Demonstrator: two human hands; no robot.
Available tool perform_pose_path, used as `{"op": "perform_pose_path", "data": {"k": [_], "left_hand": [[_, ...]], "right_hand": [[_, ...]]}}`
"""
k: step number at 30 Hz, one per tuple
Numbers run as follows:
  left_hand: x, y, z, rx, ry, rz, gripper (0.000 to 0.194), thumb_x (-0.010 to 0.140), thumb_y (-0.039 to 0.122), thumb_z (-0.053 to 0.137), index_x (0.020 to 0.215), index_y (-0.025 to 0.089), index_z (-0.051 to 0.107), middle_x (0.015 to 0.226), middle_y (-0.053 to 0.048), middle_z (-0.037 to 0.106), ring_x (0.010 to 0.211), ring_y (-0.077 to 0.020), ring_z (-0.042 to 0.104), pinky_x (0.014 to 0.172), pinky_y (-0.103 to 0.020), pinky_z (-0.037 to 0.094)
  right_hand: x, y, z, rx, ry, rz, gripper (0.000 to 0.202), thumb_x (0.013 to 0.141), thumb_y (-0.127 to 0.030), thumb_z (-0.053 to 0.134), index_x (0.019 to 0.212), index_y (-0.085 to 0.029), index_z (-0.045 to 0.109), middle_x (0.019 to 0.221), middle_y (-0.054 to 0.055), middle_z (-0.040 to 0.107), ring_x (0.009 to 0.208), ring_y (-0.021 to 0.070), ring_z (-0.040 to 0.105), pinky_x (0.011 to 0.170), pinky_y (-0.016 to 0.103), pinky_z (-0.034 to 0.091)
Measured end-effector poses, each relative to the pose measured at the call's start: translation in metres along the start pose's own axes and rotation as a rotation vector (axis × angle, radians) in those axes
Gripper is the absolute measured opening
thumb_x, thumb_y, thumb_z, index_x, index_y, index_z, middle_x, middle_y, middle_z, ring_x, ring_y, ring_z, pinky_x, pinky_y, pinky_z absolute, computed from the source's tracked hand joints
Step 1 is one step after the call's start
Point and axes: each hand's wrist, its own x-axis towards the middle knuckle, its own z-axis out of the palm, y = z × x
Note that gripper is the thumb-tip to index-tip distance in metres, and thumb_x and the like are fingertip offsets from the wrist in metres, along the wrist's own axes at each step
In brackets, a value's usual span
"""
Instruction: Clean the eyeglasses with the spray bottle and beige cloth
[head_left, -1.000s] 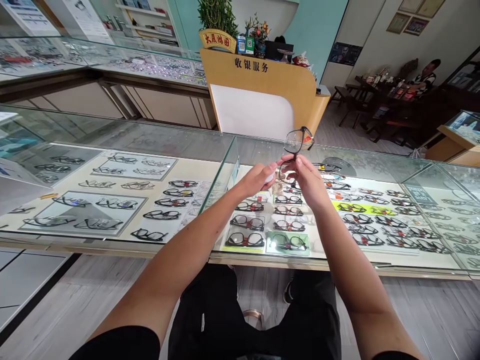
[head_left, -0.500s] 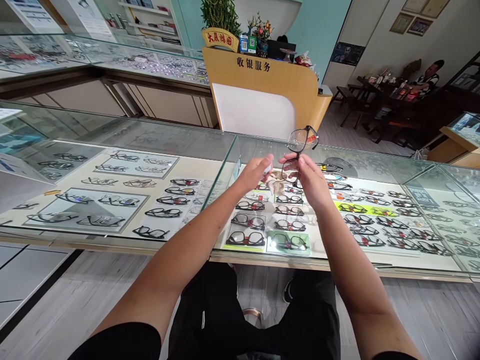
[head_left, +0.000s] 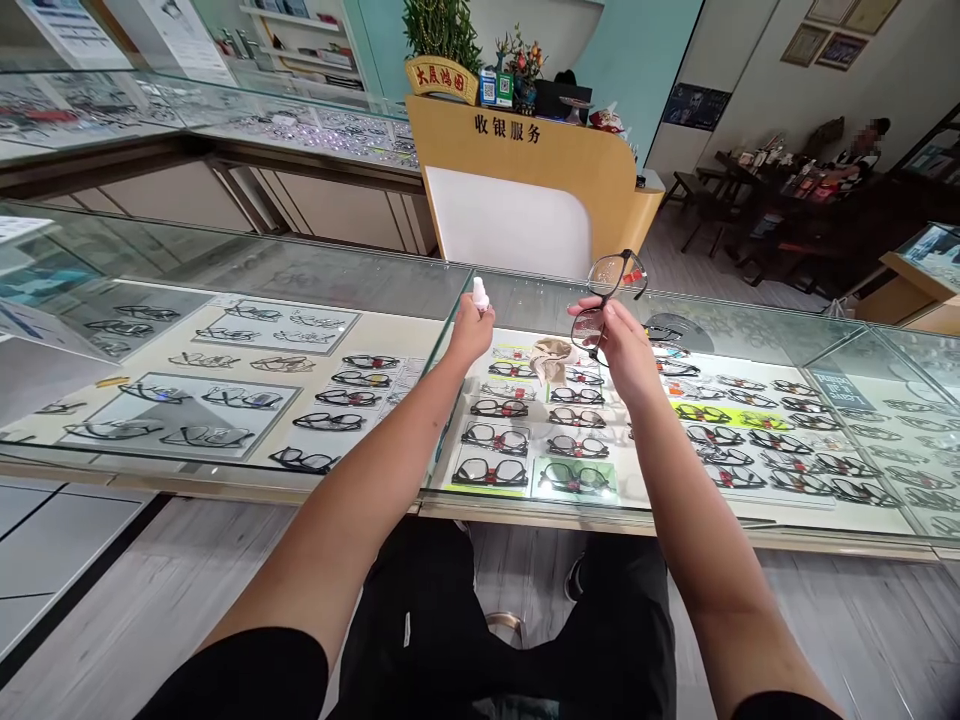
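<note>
My left hand [head_left: 471, 330] is closed round a small white bottle [head_left: 480, 292] whose nozzle points up, above the glass counter. To its right, my right hand [head_left: 621, 345] pinches a pair of dark-framed glasses [head_left: 616, 277] near the middle, held upright on end with a red mark on one lens. A crumpled beige cloth [head_left: 552, 360] lies on the counter between the two hands. Below them, rows of glasses [head_left: 491, 472] show in the glass case.
The glass display counter [head_left: 450, 512] spans the view, with more glasses left and right. Beyond stands a wooden cashier desk [head_left: 525, 150] with plants on it. A person [head_left: 855, 165] sits at a dark table at the back right.
My left hand has moved left, away from the glasses, and the white bottle now shows clearly. My right hand has shifted slightly right with the glasses.
</note>
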Motion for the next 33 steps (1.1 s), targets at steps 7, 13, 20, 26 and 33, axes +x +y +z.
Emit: {"op": "perform_pose_path", "data": {"k": [7, 13, 20, 26, 33], "left_hand": [[-0.003, 0.003, -0.003, 0.075, 0.028, -0.058, 0.022, 0.091, 0.025, 0.071, 0.106, 0.026, 0.054, 0.111, -0.011, 0.069, 0.107, -0.0332, 0.068, 0.102, -0.049, 0.05], [-0.012, 0.013, -0.001, 0.137, -0.01, -0.058, 0.034, 0.093, 0.02, 0.066, 0.124, 0.023, 0.052, 0.124, -0.015, 0.069, 0.116, -0.0344, 0.066, 0.107, -0.053, 0.048], [-0.051, 0.067, -0.005, 0.142, 0.223, 0.309, 0.024, 0.096, 0.021, 0.065, 0.112, 0.023, 0.048, 0.125, -0.013, 0.064, 0.121, -0.0266, 0.06, 0.11, -0.042, 0.044], [-0.092, 0.084, 0.003, 0.416, -0.499, 0.286, 0.05, 0.08, 0.053, 0.086, 0.113, 0.026, 0.061, 0.116, -0.01, 0.07, 0.108, -0.0334, 0.067, 0.088, -0.04, 0.048], [-0.082, 0.063, 0.012, 0.476, -0.471, 0.235, 0.02, 0.097, 0.038, 0.062, 0.083, 0.023, 0.064, 0.098, -0.011, 0.068, 0.094, -0.0308, 0.066, 0.081, -0.038, 0.045]], "right_hand": [[0.002, -0.001, -0.004, -0.038, 0.006, 0.008, 0.051, 0.096, -0.075, 0.06, 0.119, -0.03, 0.07, 0.135, 0.007, 0.077, 0.11, 0.0236, 0.07, 0.087, 0.037, 0.058], [0.0, -0.003, -0.001, 0.001, 0.039, -0.032, 0.046, 0.098, -0.07, 0.061, 0.116, -0.029, 0.072, 0.129, 0.006, 0.079, 0.106, 0.0223, 0.071, 0.085, 0.036, 0.057], [-0.001, -0.006, 0.0, -0.032, 0.052, -0.025, 0.046, 0.099, -0.071, 0.058, 0.115, -0.029, 0.072, 0.129, 0.007, 0.079, 0.108, 0.0222, 0.07, 0.085, 0.034, 0.057], [-0.002, -0.005, 0.0, -0.038, 0.053, -0.033, 0.047, 0.1, -0.071, 0.057, 0.114, -0.029, 0.072, 0.128, 0.006, 0.079, 0.107, 0.0218, 0.071, 0.085, 0.034, 0.057], [0.0, -0.003, -0.002, 0.002, 0.042, -0.033, 0.045, 0.099, -0.07, 0.062, 0.115, -0.03, 0.073, 0.128, 0.006, 0.08, 0.104, 0.0218, 0.071, 0.084, 0.035, 0.057]]}}
